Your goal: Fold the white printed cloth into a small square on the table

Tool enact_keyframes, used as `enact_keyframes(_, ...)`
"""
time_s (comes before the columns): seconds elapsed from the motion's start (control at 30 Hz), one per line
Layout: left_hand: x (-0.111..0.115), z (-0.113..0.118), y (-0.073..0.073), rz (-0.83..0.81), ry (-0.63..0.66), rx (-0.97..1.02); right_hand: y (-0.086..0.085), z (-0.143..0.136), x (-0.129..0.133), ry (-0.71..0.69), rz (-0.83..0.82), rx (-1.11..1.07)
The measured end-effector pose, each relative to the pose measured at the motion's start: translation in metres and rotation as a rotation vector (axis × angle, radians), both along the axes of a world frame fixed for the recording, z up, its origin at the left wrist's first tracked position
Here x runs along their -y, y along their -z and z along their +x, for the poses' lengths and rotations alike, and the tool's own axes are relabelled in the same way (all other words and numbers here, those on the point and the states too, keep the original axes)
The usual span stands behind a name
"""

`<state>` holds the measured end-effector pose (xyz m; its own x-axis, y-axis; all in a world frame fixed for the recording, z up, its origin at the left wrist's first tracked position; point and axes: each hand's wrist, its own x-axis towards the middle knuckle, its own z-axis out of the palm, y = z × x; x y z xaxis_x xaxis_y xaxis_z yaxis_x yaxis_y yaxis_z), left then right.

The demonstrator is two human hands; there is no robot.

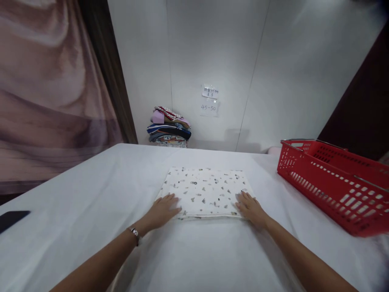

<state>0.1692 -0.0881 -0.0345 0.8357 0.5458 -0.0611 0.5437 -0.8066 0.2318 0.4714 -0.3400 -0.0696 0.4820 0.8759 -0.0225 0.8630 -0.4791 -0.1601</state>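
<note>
A folded white cloth (209, 190) with a small scattered print lies flat on the table, its layered fold edge toward me. My left hand (164, 209) rests on the cloth's near left corner, palm down with fingers stretched out. On the near right corner lies my right hand (249, 207), also flat with its fingers extended. Neither hand grips anything. A metal bracelet or watch (134, 233) circles my left wrist.
White sheeting covers the table (91, 202). To the right stands a red plastic basket (328, 178). Folded clothes (169, 127) are stacked beyond the far edge, beside paper signs (209, 101) on the wall. A dark flat object (12, 219) lies at the left edge.
</note>
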Motion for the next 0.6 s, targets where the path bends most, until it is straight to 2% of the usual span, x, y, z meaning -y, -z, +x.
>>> enact_keyframes(0.07, -0.009, 0.019, -0.012, -0.01, -0.063, 0.022, -0.006, 0.008, -0.018, -0.006, 0.036, 0.029)
enact_keyframes(0.13, -0.021, 0.04, -0.017, 0.06, -0.097, 0.073, -0.012, 0.02, -0.041, 0.006, 0.06, 0.053)
enact_keyframes(0.2, -0.036, 0.057, -0.012, 0.159, -0.112, 0.1, -0.015, 0.036, -0.063, 0.046, 0.056, 0.073)
enact_keyframes(0.27, -0.053, 0.066, 0.0, 0.204, -0.165, 0.081, -0.013, 0.054, -0.077, 0.115, 0.029, 0.076)
enact_keyframes(0.37, -0.07, 0.065, 0.023, 0.183, -0.229, 0.047, 0.001, 0.077, -0.08, 0.213, -0.003, 0.027)
enact_keyframes(0.43, -0.074, 0.061, 0.032, 0.178, -0.224, 0.055, 0.013, 0.087, -0.077, 0.227, 0.015, 0.003)
enact_keyframes(0.5, -0.075, 0.059, 0.033, 0.175, -0.214, 0.068, 0.022, 0.093, -0.073, 0.224, 0.053, -0.012)
enact_keyframes(0.6, -0.081, 0.063, 0.023, 0.081, -0.252, 0.091, 0.027, 0.105, -0.071, 0.239, 0.152, -0.09)
